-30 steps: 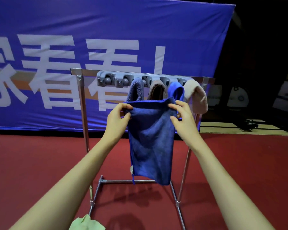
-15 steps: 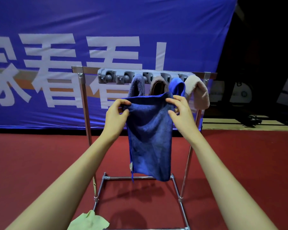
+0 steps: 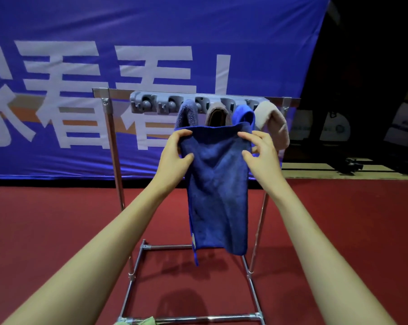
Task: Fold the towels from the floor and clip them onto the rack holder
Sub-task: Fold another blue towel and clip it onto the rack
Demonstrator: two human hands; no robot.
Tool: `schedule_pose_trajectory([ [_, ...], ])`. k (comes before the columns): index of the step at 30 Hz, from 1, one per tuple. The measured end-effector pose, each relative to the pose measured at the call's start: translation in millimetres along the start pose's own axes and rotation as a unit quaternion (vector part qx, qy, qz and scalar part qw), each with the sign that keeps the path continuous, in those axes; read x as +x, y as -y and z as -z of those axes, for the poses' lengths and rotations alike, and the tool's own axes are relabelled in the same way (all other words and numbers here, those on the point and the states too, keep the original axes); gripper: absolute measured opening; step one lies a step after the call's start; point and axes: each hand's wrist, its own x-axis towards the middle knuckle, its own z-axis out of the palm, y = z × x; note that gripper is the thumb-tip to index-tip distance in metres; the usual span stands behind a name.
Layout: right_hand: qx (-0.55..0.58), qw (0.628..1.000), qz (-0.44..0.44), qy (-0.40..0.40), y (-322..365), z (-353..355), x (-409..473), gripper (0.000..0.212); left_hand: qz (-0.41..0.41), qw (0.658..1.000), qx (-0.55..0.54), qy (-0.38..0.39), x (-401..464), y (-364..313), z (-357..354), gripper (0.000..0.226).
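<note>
At centre frame, the left hand [image 3: 175, 153] and right hand [image 3: 260, 153] pinch the top corners of the folded dark blue microfibre towel [image 3: 218, 184], fingers closed on its hem, just below the grey plastic clip holder [image 3: 151, 104] on the metal rack [image 3: 113, 148]. Gathering the hem narrow would suit a free clip at the holder's left — four are taken. Since the earlier frame, towel and hands sit slightly higher and closer.

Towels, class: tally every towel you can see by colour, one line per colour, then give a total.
Blue: 3, one held, two clipped
Brown: 1, clipped
Beige: 1, clipped
Green: 1, on the floor
Total: 6
</note>
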Motion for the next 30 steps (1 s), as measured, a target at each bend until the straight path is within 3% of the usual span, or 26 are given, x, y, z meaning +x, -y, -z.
schedule_pose_trajectory([
  [8, 0.028, 0.999, -0.01, -0.015, -6, 3, -1, 0.045, 0.023, 0.999, -0.013, -0.034, 2, -1, -12, 0.049],
  [12, 0.012, 0.999, 0.017, -0.035, 2, -15, -9, 0.044, 0.038, 0.999, -0.017, -0.002, 1, -4, -20, 0.055],
  [18, 0.011, 0.998, 0.064, 0.028, 14, -49, -22, 0.037, 0.092, 0.986, -0.138, 0.022, -10, -29, -35, 0.028],
  [20, 0.02, 0.998, 0.035, 0.039, 14, -52, -24, 0.037, 0.114, 0.978, -0.173, 0.0, -11, -29, -34, 0.026],
  [24, 0.039, 0.998, 0.017, 0.051, 19, -50, -27, 0.038, 0.124, 0.983, -0.132, -0.039, -11, -23, -35, 0.043],
  [30, 0.191, 0.974, -0.083, 0.087, 23, -39, -22, 0.041, 0.089, 0.987, -0.131, -0.025, -13, -20, -27, 0.019],
])
